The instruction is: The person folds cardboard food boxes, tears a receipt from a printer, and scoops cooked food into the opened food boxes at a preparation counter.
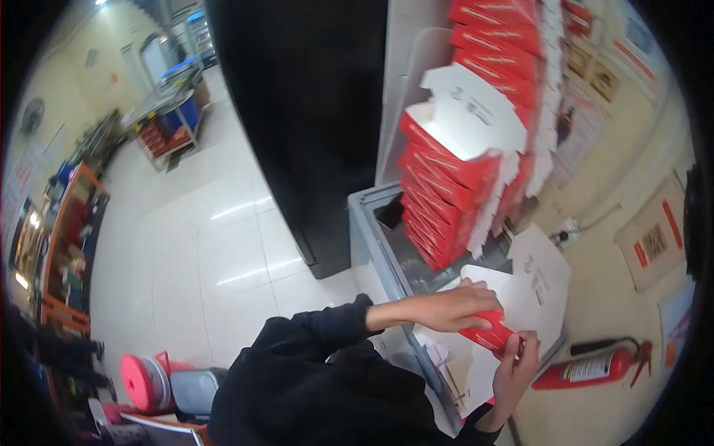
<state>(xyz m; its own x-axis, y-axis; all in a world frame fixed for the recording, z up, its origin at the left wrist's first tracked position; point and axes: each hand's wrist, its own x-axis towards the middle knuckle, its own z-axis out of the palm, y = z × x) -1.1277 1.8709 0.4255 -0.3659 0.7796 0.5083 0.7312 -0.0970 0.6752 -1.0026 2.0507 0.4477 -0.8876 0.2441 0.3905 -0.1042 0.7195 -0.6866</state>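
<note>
A partly folded cardboard box (537,286), white inside and red outside, lies on the grey-rimmed surface in front of me. My left hand (465,306) reaches over from the left, its fingers closed on a red side panel of the box. From below, my right hand (515,368) pinches the other end of that same red panel, thumb and fingers together. The white lid panel of the box stands tilted up behind my hands. Part of the red panel is hidden under my left fingers.
A tall stack of red boxes (446,197) stands just behind, with an opened white-inside box (472,111) on it. A dark phone-like object (390,213) lies beside the stack. A fire extinguisher (587,369) is at the right. A black cabinet (305,111) rises at the left.
</note>
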